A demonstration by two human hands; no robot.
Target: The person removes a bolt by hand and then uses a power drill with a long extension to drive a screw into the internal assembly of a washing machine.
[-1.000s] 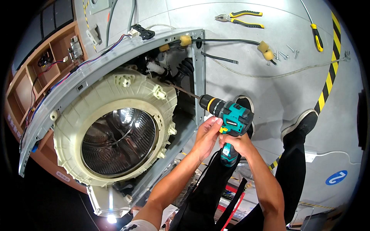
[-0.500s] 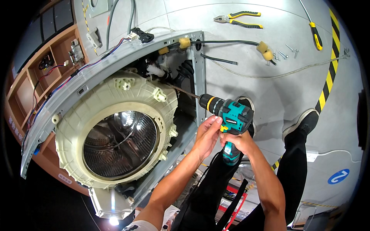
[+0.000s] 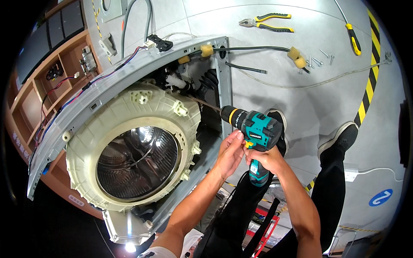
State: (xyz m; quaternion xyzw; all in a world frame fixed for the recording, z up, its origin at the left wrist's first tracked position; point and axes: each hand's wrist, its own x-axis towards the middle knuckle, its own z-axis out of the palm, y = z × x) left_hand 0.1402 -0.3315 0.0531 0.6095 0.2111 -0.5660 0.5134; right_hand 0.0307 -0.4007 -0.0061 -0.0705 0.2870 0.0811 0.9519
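A teal and black cordless drill point(image 3: 260, 130) points left, its long thin bit point(image 3: 205, 103) reaching past the cabinet edge into an opened washing machine. My right hand point(image 3: 267, 160) is wrapped round the drill's handle beside the yellow trigger. Against the drill's front underside, behind the chuck, the curled fingers of my left hand point(image 3: 230, 154) press. The cream outer tub point(image 3: 81, 150) surrounds a shiny steel drum point(image 3: 137, 165), all inside the grey metal cabinet frame point(image 3: 116, 64). Where the bit's tip ends, among dark parts beside the tub, is hard to make out.
Pliers point(image 3: 275, 30), a screwdriver point(image 3: 353, 39) and several loose screws point(image 3: 317, 61) lie on the grey floor point(image 3: 258, 94). A cable with yellow foam blocks point(image 3: 294, 53) runs from the cabinet's corner. My feet point(image 3: 344, 136) stand close by. Wooden shelving point(image 3: 32, 103) borders the left.
The washing machine appears slightly farther right and lower in view. The drill's chuck is a little closer to the cabinet edge. Both hands keep nearly the same grip.
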